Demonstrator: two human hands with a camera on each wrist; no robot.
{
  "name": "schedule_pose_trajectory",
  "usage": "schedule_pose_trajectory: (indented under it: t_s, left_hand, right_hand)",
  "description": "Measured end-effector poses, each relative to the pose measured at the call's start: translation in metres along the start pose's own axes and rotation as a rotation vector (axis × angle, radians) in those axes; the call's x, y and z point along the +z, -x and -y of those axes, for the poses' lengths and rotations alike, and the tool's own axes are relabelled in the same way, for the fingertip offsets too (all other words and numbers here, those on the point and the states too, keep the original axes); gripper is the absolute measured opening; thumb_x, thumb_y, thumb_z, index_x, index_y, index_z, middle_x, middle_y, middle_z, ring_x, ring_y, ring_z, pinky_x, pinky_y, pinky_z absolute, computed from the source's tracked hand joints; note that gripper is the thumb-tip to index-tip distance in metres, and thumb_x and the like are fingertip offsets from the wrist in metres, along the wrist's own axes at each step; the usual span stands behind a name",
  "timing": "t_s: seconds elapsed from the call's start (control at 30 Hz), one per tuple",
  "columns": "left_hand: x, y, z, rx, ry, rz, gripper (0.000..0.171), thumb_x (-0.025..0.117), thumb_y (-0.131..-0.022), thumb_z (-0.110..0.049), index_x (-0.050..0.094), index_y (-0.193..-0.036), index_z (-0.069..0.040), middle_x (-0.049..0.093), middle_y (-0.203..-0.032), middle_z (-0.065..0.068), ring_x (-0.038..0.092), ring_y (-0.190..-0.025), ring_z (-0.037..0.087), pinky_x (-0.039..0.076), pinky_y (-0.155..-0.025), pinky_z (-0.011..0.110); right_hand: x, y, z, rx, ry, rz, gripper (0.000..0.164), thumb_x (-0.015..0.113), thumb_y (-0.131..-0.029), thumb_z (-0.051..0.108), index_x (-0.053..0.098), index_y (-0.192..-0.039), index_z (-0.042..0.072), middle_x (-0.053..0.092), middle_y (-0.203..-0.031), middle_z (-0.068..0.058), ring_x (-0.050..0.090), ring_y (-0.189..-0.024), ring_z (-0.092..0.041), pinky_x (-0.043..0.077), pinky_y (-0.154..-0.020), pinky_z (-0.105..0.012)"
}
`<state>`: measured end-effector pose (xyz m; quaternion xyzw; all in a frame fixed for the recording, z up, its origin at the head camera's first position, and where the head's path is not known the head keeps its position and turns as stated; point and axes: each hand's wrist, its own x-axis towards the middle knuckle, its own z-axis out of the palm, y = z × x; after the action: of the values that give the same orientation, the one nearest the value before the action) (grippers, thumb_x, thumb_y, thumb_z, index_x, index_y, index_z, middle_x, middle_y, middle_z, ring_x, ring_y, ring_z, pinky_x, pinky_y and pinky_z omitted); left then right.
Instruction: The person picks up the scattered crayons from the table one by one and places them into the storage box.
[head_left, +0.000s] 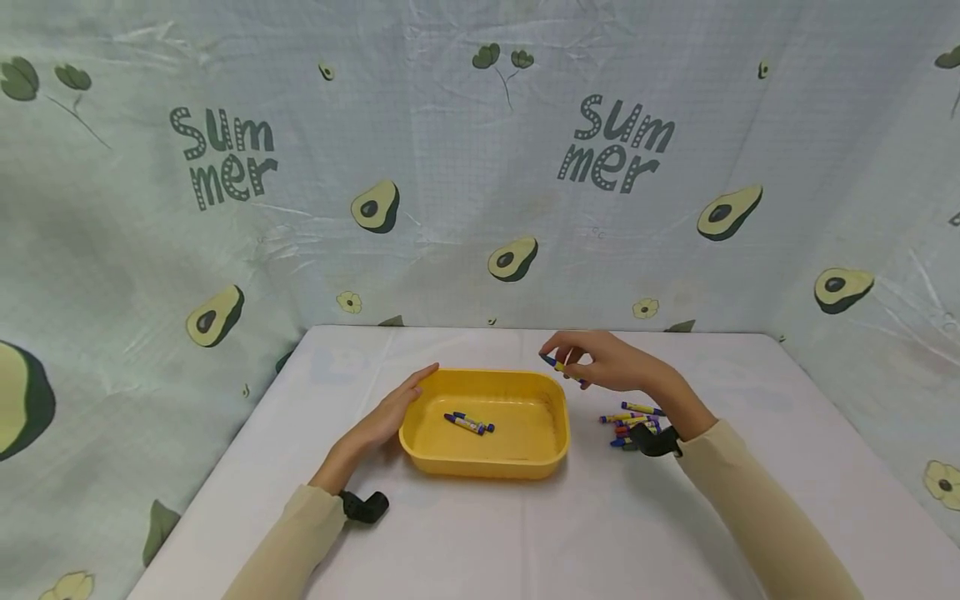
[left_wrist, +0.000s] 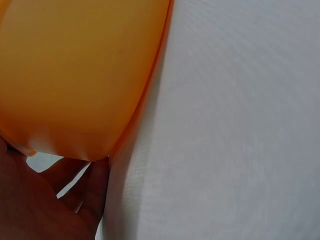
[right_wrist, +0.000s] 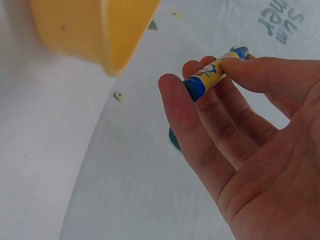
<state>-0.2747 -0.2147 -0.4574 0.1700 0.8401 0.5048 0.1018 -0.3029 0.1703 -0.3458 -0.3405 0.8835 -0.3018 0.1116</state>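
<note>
In the head view my right hand (head_left: 611, 360) pinches a blue crayon (head_left: 552, 362) with a yellow wrapper, above and just beyond the right end of a yellow plastic tray (head_left: 480, 468). The right wrist view has this crayon (right_wrist: 206, 76) between thumb and fingertips. My left hand (head_left: 386, 414) rests against the tray's left end. From the left wrist, fairly straight fingers (left_wrist: 97, 185) touch the tray's outer wall (left_wrist: 80, 90). Inside the tray lie two blue crayons (head_left: 467, 423), side by side.
A loose pile of crayons (head_left: 637, 419) lies on the white table (head_left: 465, 542) right of the tray, partly hidden by my right wrist. Behind the table hangs a pale cloth (head_left: 450, 125) printed with avocados and lettering. Each wrist wears a black device (head_left: 365, 507).
</note>
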Motion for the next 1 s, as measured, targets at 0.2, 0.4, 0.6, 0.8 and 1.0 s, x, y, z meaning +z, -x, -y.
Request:
schedule_pose_trajectory:
  t_s: [0.2,0.4,0.6,0.8,1.0]
  left_hand:
    - [0.0,0.0,0.0,0.017,-0.006,-0.005,0.054,0.019,-0.113,-0.02,0.019,-0.167,-0.015,0.018,-0.174,0.014,0.015,-0.161,0.038,0.008,-0.131,0.059]
    - [0.001,-0.001,0.002,-0.008,0.009,-0.016,0.054,0.018,-0.113,-0.021,0.015,-0.168,-0.019,0.015,-0.175,0.013,0.016,-0.161,0.037,0.009,-0.131,0.058]
    - [0.003,-0.002,-0.001,0.001,0.02,-0.023,0.054,0.019,-0.113,-0.019,0.02,-0.167,-0.016,0.019,-0.173,0.015,0.017,-0.161,0.038,0.01,-0.131,0.058]
    - [0.002,-0.002,-0.001,-0.007,0.012,-0.028,0.053,0.02,-0.113,-0.021,0.021,-0.166,-0.018,0.019,-0.174,0.014,0.017,-0.161,0.037,0.009,-0.131,0.059]
    - [0.001,-0.001,0.0,-0.004,0.015,-0.021,0.053,0.019,-0.113,-0.019,0.023,-0.166,-0.017,0.02,-0.174,0.013,0.017,-0.161,0.036,0.011,-0.131,0.057]
  right_hand:
    - [0.009,-0.031,0.025,-0.045,0.041,0.073,0.038,0.061,-0.1,0.005,0.063,-0.135,0.018,0.07,-0.121,-0.012,0.069,-0.103,-0.026,0.065,-0.076,-0.033]
    - [0.024,-0.058,0.041,-0.08,0.057,0.145,0.038,0.058,-0.098,0.002,0.064,-0.133,0.015,0.07,-0.124,-0.019,0.068,-0.106,-0.023,0.064,-0.078,-0.028]
    - [0.042,-0.078,0.046,-0.066,0.02,0.215,0.037,0.057,-0.099,0.001,0.063,-0.135,0.012,0.068,-0.126,-0.021,0.069,-0.107,-0.029,0.064,-0.075,-0.029]
    - [0.057,-0.093,0.048,-0.009,0.025,0.295,0.04,0.056,-0.097,-0.003,0.063,-0.135,0.009,0.067,-0.121,-0.017,0.069,-0.097,-0.037,0.064,-0.069,-0.032]
    - [0.071,-0.105,0.05,0.044,0.057,0.35,0.04,0.057,-0.097,-0.003,0.064,-0.134,0.011,0.066,-0.114,-0.011,0.065,-0.083,-0.024,0.062,-0.065,-0.031]
